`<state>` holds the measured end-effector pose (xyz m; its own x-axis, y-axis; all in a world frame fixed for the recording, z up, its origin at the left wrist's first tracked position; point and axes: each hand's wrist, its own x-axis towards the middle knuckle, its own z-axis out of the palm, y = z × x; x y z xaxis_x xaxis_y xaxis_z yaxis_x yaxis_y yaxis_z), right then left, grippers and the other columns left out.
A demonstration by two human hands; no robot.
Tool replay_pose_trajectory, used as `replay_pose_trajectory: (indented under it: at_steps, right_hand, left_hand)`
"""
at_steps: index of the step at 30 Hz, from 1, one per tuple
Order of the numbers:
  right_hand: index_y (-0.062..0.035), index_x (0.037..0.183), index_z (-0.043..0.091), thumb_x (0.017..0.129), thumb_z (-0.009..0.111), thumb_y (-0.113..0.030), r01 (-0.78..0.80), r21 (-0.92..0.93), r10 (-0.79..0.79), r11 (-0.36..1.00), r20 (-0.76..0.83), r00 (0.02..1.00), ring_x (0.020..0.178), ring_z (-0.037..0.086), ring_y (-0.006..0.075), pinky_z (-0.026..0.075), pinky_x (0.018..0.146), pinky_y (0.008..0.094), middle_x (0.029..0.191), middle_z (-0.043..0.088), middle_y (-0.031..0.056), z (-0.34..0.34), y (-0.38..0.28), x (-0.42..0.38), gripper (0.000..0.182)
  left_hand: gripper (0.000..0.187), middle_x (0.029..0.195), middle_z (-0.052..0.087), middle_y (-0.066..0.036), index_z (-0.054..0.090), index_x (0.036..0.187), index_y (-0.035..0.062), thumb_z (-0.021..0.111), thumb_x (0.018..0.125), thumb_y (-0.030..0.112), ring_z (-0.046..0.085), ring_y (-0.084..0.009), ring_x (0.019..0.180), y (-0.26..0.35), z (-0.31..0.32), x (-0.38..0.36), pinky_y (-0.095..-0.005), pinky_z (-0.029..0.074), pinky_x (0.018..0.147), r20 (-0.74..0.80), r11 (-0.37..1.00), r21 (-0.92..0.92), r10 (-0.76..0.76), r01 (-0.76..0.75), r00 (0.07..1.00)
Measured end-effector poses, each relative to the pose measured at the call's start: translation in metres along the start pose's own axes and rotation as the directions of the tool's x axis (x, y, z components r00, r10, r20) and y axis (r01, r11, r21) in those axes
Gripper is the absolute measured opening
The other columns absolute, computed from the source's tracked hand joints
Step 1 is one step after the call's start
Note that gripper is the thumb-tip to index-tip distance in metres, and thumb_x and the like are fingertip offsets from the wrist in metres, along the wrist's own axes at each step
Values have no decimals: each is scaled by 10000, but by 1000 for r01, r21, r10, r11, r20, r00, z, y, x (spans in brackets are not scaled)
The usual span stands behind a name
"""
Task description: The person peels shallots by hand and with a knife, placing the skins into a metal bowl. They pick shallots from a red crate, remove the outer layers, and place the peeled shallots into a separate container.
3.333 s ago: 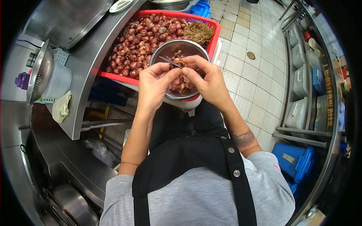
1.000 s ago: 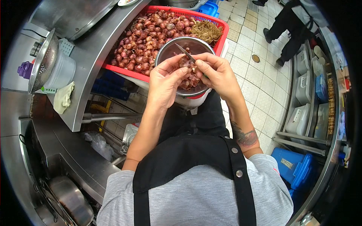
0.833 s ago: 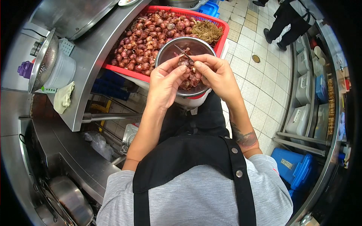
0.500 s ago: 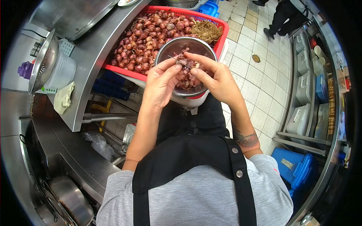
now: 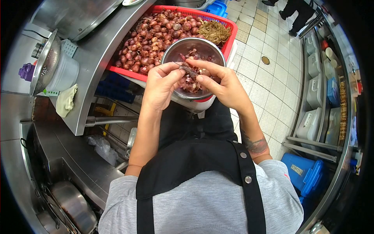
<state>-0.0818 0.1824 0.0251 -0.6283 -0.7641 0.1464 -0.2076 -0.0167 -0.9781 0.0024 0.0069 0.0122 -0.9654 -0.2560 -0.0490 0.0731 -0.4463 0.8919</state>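
Note:
Both my hands are over a round metal bowl (image 5: 174,52) that holds reddish peels and bits of shallot. My left hand (image 5: 163,82) pinches something thin and dark between thumb and index finger; it is too small to name. Close beside it, my right hand (image 5: 223,82) has thumb and fingers pinched on a piece of purplish skin (image 5: 191,70). Behind the bowl, a red basket (image 5: 126,73) is full of red shallots (image 5: 150,39), with a tangle of dry brown stems (image 5: 214,32) at its right end.
A steel counter (image 5: 91,70) runs along the left, with a pale cloth (image 5: 66,100) at its edge and a colander (image 5: 44,64) beyond. A shelf with lidded tubs (image 5: 314,91) and a blue box (image 5: 298,171) stand at right. Another person (image 5: 298,15) is at the top right.
Both hands have moved slightly down, toward my body. The other person's legs at the top right have shifted.

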Motion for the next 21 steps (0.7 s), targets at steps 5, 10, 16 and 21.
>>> replay_pose_trajectory:
  at_steps: [5, 10, 16, 21]
  right_hand:
    - [-71, 1195, 589, 847, 616, -108, 8, 4, -8, 1000, -12, 1000, 769, 617, 106, 497, 725, 275, 914, 681, 79, 2, 4, 1, 351]
    - [-63, 1096, 625, 839, 621, -103, 72, -153, -97, 986, -162, 982, 768, 640, 152, 503, 717, 287, 900, 675, 113, 17, -11, 3, 260]
    - [-61, 1073, 628, 838, 622, -94, 9, -110, -24, 994, -134, 991, 712, 610, 125, 495, 685, 269, 860, 663, 91, 11, -2, 5, 237]
    - [-28, 1090, 620, 851, 612, -85, 9, 114, 3, 993, -99, 995, 665, 550, 67, 465, 616, 233, 792, 637, 25, 7, 3, 5, 246]
  left_hand:
    - [186, 899, 647, -91, 617, 1012, -58, 579, 837, -5, 587, -121, 739, -3, -4, 2, -241, 490, 668, -4, 998, 63, -3, 4, 1000]
    - [185, 833, 656, -57, 635, 983, -47, 644, 802, -8, 596, -65, 709, -3, 10, -3, -202, 492, 645, -74, 972, 219, 108, -90, 991]
    - [185, 863, 662, -84, 630, 970, -46, 674, 794, -13, 633, -105, 745, -11, 14, 0, -223, 523, 674, -68, 997, -33, 70, -72, 995]
    - [236, 907, 663, -109, 627, 998, -43, 695, 772, -34, 646, -135, 786, -19, 13, 4, -243, 541, 722, -77, 994, -88, 58, -65, 995]
